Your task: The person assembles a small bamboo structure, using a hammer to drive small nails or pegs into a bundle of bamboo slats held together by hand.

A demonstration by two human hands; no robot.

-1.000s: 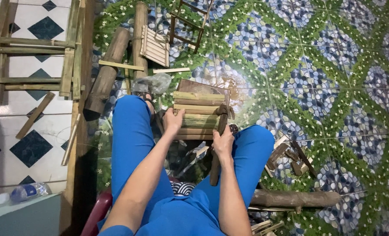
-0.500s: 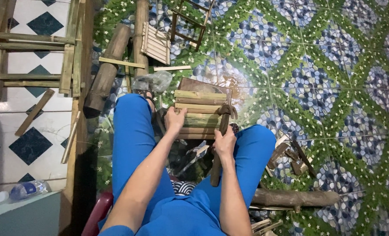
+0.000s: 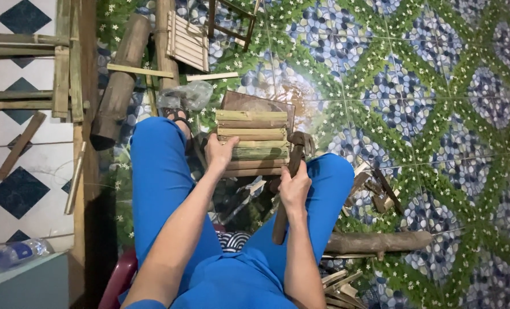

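Note:
A panel of bamboo slats (image 3: 254, 143) rests between my knees on a dark wooden board (image 3: 255, 103). My left hand (image 3: 219, 154) presses on the panel's left edge, thumb on a green slat. A hammer (image 3: 292, 171) with a wooden handle is gripped in my right hand (image 3: 294, 187); its metal head lies against the right ends of the slats. My legs are in blue trousers, and I sit on a red chair (image 3: 116, 280).
Thick bamboo poles (image 3: 117, 80), a small slatted piece (image 3: 189, 43) and a bamboo frame (image 3: 32, 74) lie at the upper left. A clear plastic bag (image 3: 189, 94) sits by my foot. A branch (image 3: 378, 242) and wood offcuts (image 3: 375, 186) lie at right. A plastic bottle (image 3: 20, 252) lies lower left.
The hammer head has stayed at the right end of the slats, shifting only slightly. Both hands keep their hold.

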